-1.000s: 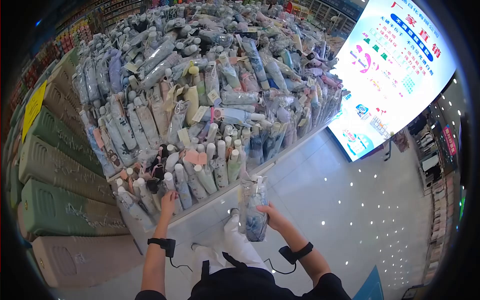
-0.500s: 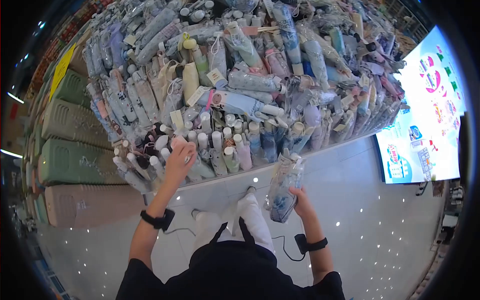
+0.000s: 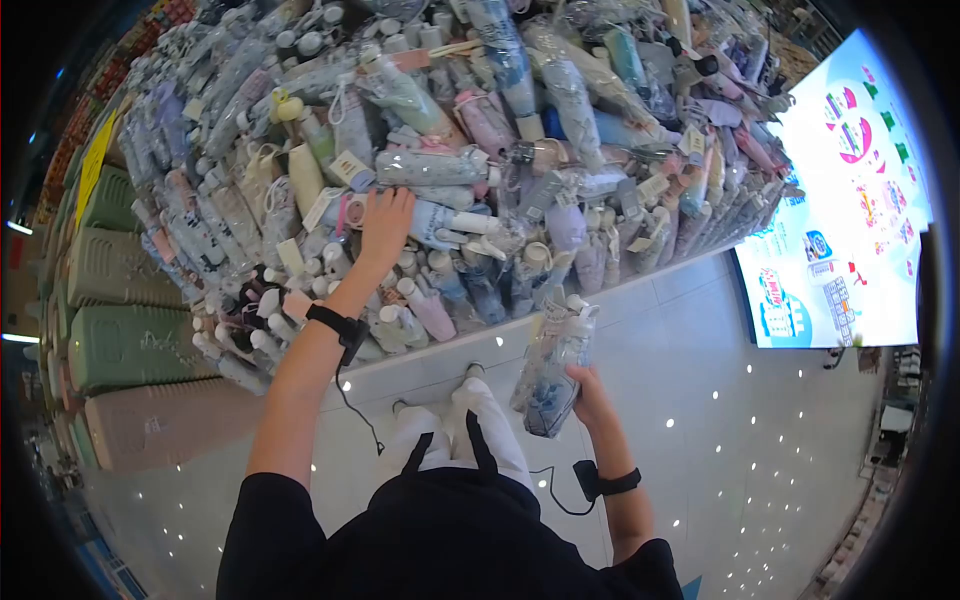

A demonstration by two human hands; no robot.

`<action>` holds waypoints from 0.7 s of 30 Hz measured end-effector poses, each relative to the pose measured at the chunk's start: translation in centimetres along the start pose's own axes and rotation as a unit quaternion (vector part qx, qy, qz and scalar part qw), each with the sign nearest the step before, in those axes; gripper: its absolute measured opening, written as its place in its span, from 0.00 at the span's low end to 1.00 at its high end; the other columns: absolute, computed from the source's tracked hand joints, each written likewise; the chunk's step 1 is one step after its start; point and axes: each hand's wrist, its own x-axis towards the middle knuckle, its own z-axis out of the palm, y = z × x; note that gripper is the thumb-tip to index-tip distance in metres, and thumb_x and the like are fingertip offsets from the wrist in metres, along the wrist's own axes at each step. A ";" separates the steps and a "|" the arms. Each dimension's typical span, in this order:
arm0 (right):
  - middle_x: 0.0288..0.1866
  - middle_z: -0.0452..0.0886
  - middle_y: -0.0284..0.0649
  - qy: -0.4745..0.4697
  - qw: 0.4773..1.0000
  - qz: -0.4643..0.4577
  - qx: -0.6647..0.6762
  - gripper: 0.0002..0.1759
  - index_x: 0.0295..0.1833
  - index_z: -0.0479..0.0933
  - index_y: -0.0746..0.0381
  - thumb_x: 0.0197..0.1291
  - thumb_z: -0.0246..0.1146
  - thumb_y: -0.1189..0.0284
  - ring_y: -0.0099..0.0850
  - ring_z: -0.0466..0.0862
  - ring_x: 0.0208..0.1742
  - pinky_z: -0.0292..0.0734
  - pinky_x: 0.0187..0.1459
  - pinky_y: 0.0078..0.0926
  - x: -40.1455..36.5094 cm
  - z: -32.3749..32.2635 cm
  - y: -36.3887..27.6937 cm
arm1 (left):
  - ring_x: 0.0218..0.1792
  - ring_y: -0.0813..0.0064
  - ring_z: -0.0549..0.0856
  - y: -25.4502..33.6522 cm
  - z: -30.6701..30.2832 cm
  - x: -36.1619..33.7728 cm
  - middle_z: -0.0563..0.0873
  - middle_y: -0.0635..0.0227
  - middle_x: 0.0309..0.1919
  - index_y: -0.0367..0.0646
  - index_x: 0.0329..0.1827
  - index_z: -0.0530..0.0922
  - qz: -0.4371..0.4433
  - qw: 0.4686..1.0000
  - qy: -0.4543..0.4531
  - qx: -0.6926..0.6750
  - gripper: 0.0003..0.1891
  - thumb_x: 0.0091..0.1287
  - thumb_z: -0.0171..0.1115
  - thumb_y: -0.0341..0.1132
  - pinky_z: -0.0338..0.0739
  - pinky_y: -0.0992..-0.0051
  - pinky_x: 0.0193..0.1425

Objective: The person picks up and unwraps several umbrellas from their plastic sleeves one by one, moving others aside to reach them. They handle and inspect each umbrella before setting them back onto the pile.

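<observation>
The wrapped bundle [image 3: 553, 375] in the right hand [image 3: 592, 395] was whitish grey with blue patterning. The one under the left hand [image 3: 388, 232], the touched bundle [image 3: 435, 225], was pale blue (a pink band [image 3: 345, 212] showed by the fingers). Left of that hand, a slim roll [image 3: 306, 178] was plain cream; farther left, a large bin [image 3: 130, 347] was muted green.

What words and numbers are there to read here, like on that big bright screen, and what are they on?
I can't read any for sure.
Bright screen: letters and pictures, too blurred.
Yellow sign: slanted, marks too small.
Paper tags on the pile: tiny print, unreadable.
Wrapped pack in the right hand: no readable words.
</observation>
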 end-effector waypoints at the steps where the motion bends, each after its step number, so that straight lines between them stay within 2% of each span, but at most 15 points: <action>1: 0.53 0.74 0.43 0.002 1.000 -0.003 0.005 0.31 0.60 0.62 0.69 0.52 0.63 0.71 0.32 0.76 0.53 0.71 0.55 0.30 -0.3 -0.3 -0.2 | 0.48 0.65 0.73 0.1 -0.2 0.4 0.74 0.65 0.42 0.41 0.45 0.73 0.001 1.000 -0.009 -0.015 0.16 0.51 0.56 0.28 0.64 0.58 0.59; 3: 0.53 0.74 0.44 0.031 0.999 -0.005 -0.006 0.32 0.60 0.62 0.69 0.51 0.63 0.69 0.33 0.76 0.53 0.71 0.55 0.30 -0.7 -1.0 -0.5 | 0.48 0.65 0.73 0.2 -0.8 0.8 0.74 0.65 0.42 0.42 0.45 0.74 0.002 0.999 -0.027 -0.041 0.17 0.49 0.58 0.27 0.64 0.57 0.59; 6: 0.53 0.74 0.45 0.045 0.999 -0.007 -0.014 0.33 0.60 0.62 0.70 0.51 0.63 0.67 0.36 0.76 0.53 0.71 0.56 0.34 -0.9 -2.2 -0.4 | 0.54 0.60 0.71 -0.1 -0.8 0.6 0.73 0.62 0.48 0.43 0.50 0.72 0.000 0.996 -0.081 -0.031 0.26 0.44 0.65 0.29 0.62 0.57 0.60; 9: 0.52 0.74 0.44 0.051 0.999 -0.008 0.003 0.31 0.59 0.63 0.69 0.51 0.63 0.68 0.35 0.76 0.52 0.71 0.55 0.32 -1.1 -2.7 -1.3 | 0.57 0.56 0.68 2.1 -3.7 0.7 0.71 0.60 0.52 0.44 0.55 0.71 -0.055 0.989 -0.111 -0.080 0.33 0.41 0.70 0.34 0.61 0.57 0.62; 11: 0.50 0.76 0.42 0.049 0.998 -0.016 0.019 0.29 0.58 0.65 0.69 0.52 0.64 0.68 0.32 0.77 0.51 0.71 0.54 0.29 -1.1 -2.9 -1.5 | 0.59 0.53 0.66 4.5 -3.9 1.1 0.68 0.58 0.56 0.49 0.59 0.68 0.037 0.982 -0.072 -0.169 0.37 0.41 0.71 0.38 0.61 0.58 0.62; 13: 0.51 0.76 0.43 0.053 0.998 -0.015 0.025 0.29 0.58 0.65 0.69 0.52 0.64 0.68 0.32 0.77 0.51 0.71 0.54 0.29 -0.9 -2.9 -1.7 | 0.59 0.51 0.64 7.5 -4.4 2.3 0.67 0.56 0.57 0.52 0.60 0.68 0.140 0.962 -0.038 -0.232 0.36 0.44 0.71 0.39 0.61 0.57 0.62; 15: 0.51 0.75 0.43 0.064 0.998 -0.017 0.024 0.30 0.58 0.64 0.69 0.52 0.65 0.68 0.32 0.77 0.51 0.71 0.55 0.30 -0.7 -2.9 -2.1 | 0.53 0.52 0.72 10.6 -4.8 4.0 0.73 0.57 0.50 0.53 0.60 0.67 0.020 0.952 -0.039 -0.302 0.31 0.50 0.68 0.37 0.67 0.57 0.57; 17: 0.51 0.75 0.43 0.086 0.996 -0.018 0.018 0.30 0.58 0.64 0.69 0.52 0.65 0.68 0.32 0.77 0.51 0.71 0.55 0.30 -0.8 -2.7 -2.1 | 0.44 0.58 0.78 11.9 -2.7 6.4 0.77 0.59 0.42 0.51 0.57 0.69 -0.030 0.907 -0.091 -0.410 0.25 0.55 0.65 0.35 0.72 0.62 0.51; 18: 0.51 0.75 0.43 0.081 0.996 -0.022 0.024 0.30 0.58 0.64 0.69 0.51 0.65 0.68 0.32 0.77 0.51 0.71 0.55 0.30 -0.9 -2.7 -2.1 | 0.40 0.61 0.80 12.1 -2.3 7.4 0.78 0.60 0.38 0.50 0.56 0.69 -0.056 0.878 -0.117 -0.461 0.22 0.58 0.63 0.34 0.74 0.64 0.48; 21: 0.51 0.76 0.43 0.068 0.997 -0.031 0.032 0.30 0.57 0.65 0.70 0.51 0.66 0.68 0.32 0.77 0.50 0.71 0.54 0.30 -1.0 -3.1 -2.5 | 0.30 0.72 0.82 11.4 -2.2 8.4 0.79 0.66 0.29 0.46 0.52 0.71 -0.171 0.741 -0.066 -0.646 0.15 0.62 0.57 0.30 0.76 0.73 0.41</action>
